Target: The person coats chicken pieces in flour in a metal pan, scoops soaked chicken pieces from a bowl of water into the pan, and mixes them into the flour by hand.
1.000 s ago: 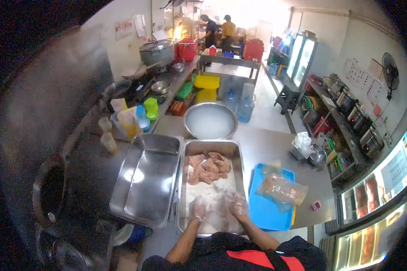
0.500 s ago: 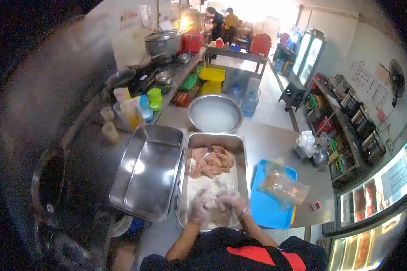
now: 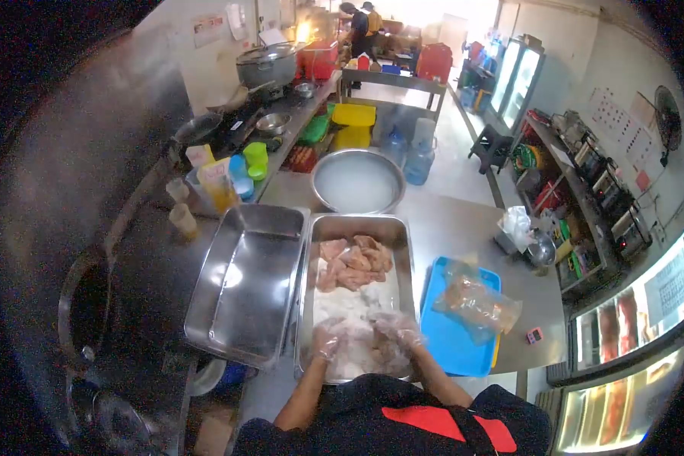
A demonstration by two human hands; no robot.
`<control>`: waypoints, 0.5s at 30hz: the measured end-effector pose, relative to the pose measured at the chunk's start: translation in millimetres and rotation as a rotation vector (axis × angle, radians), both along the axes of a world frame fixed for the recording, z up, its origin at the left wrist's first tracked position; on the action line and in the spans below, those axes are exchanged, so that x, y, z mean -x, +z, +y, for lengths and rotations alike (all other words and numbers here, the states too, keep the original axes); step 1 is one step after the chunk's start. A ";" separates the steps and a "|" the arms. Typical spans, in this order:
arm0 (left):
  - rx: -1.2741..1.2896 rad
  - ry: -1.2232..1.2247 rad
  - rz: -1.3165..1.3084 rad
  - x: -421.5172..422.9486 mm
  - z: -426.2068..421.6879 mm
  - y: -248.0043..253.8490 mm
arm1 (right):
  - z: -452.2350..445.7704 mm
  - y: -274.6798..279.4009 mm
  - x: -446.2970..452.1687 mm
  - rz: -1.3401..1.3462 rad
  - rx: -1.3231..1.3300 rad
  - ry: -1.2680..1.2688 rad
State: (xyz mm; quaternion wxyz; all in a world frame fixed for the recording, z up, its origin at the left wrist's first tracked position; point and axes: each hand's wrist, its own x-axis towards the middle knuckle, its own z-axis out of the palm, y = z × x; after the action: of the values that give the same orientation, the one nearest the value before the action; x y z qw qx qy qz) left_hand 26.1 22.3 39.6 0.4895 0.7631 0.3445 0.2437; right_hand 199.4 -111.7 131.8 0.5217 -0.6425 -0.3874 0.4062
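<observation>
A deep metal tray (image 3: 410,266) in front of me holds white flour (image 3: 342,305). Raw chicken pieces (image 3: 353,262) are heaped at its far end. Both my hands wear clear plastic gloves and are down in the near end of the tray. My left hand (image 3: 330,336) is at the left side of the flour, my right hand (image 3: 397,330) at the right. Between and below them lies a flour-coated lump (image 3: 365,351), perhaps chicken. White powder and blur hide my fingertips, so whether either hand grips anything is unclear.
A second metal tray (image 3: 262,281) stands to the left. Beyond is a large bowl of cloudy liquid (image 3: 359,182). At right, a blue tray (image 3: 457,357) carries a plastic bag (image 3: 479,308). Jugs and cups (image 3: 220,190) stand at left. Two people (image 3: 363,26) are far off.
My hands have moved apart, the left one shifting left and the right one slightly right. The flour between them is more exposed. The view has shifted slightly.
</observation>
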 end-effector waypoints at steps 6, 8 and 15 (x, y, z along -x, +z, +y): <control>-0.034 0.163 -0.012 -20.8 -22.7 -21.6 | 0.6 -133.9 -12.0 -0.052 0.030 -0.087; -0.079 0.061 0.078 -33.4 -29.0 -15.5 | 13.6 -99.9 7.5 -0.082 -0.106 -0.132; 0.766 0.023 -0.471 -39.0 -13.1 -111.8 | 11.0 -76.9 -6.8 -0.155 -0.051 -0.201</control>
State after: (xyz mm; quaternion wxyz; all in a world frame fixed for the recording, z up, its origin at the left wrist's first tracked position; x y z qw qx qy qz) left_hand 65.1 9.2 -72.2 0.7992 0.4466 0.2975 0.2708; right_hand 206.2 -100.7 54.9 0.5446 -0.6940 -0.3704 0.2908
